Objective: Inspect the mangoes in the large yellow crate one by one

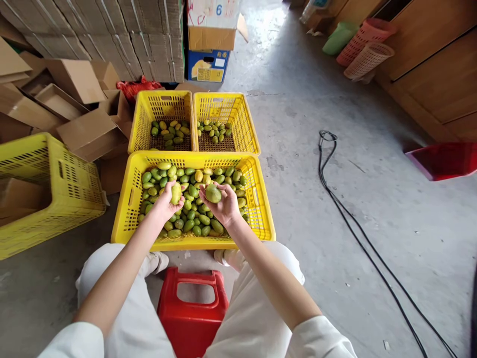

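Observation:
Over the large yellow crate (194, 243), my left hand (169, 201) is closed around an oval yellow-green fruit (176, 194) that looks like a small mango or lemon. A rounder green fruit (213, 194) lies in my right hand (228, 206), palm turned up and fingers curled about it. Both hands are just above a heap of similar fruits (192, 216), mostly green with several yellow ones. Behind stand two smaller yellow crates, the left one (133, 127) and the right one (253, 132), each with some fruits on its bottom.
A red plastic stool (192, 318) shows between my legs. At left are a yellow-green crate (74, 191) and open cardboard boxes (89, 132). Stacked cartons (149, 44) stand behind. A black cable (350, 223) runs over the floor at right, near a red object (443, 161).

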The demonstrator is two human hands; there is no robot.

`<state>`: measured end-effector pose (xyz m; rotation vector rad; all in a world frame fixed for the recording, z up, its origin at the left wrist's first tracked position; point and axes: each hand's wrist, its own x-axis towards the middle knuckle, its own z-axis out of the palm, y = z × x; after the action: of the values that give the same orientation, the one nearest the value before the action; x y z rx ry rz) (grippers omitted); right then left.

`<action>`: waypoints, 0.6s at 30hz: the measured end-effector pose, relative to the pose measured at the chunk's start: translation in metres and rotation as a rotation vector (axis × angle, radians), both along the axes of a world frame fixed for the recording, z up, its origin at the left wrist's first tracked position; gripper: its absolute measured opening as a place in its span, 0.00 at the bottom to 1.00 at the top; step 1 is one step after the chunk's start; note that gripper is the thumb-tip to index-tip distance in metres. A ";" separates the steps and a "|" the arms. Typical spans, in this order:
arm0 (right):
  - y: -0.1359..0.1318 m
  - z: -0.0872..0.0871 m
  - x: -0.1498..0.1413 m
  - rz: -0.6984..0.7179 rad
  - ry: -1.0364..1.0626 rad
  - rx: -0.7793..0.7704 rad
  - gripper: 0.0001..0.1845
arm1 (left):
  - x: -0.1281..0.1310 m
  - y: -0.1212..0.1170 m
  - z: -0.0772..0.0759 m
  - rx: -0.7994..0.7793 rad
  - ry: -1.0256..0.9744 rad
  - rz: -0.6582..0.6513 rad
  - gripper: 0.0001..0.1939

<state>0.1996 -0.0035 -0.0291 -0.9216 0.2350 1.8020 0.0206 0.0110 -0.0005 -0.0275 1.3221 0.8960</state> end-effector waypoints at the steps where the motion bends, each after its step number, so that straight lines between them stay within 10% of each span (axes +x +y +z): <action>1: -0.001 0.001 0.000 0.005 0.011 -0.001 0.09 | -0.001 0.000 -0.001 -0.007 0.004 0.001 0.17; 18: 0.002 -0.008 0.004 0.016 -0.087 -0.139 0.04 | -0.001 -0.001 -0.009 0.057 -0.023 -0.007 0.11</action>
<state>0.2033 -0.0013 -0.0371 -1.1003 0.3010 1.7728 0.0191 0.0101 -0.0097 0.0115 1.2742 0.9251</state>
